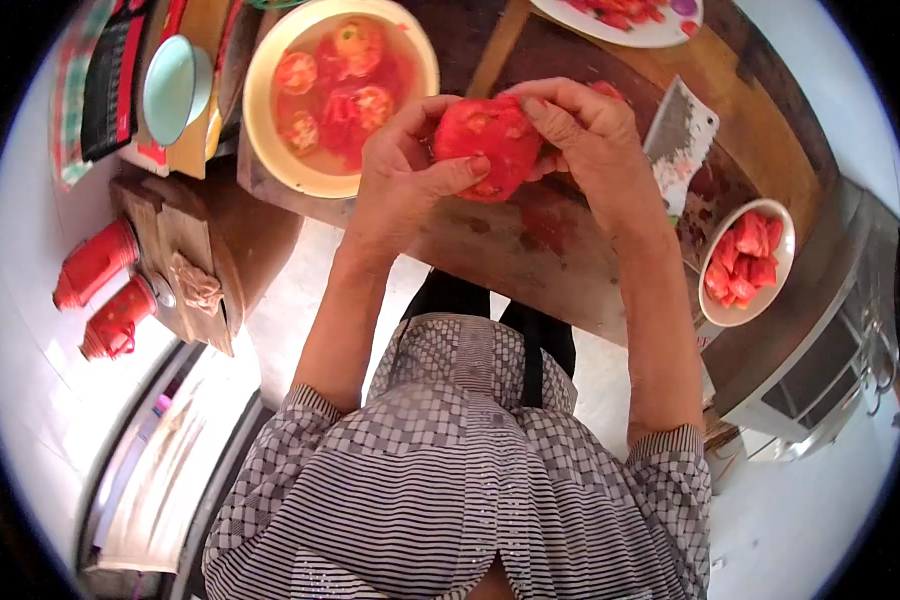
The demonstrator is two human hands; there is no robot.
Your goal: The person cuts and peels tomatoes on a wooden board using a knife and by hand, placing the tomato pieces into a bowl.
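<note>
A large red tomato (482, 142) is held up between my two hands over the front part of the wooden table. My left hand (402, 160) wraps its left side, with the thumb across the front. At the tomato's upper right edge, the fingers of my right hand (588, 130) are pinched, and some of them are hidden behind it. To the left stands a pale yellow basin (255, 105) of reddish liquid, with several tomatoes (355, 48) in it. A cleaver (682, 140) with bits stuck to its blade lies right of my right hand.
An oval bowl (787, 250) of tomato chunks (745, 260) stands at the table's right edge. A white plate (630, 38) with red pieces is at the back. On the left are a pale green bowl (170, 90), two red thermos flasks (97, 263) and a crumpled cloth (198, 284).
</note>
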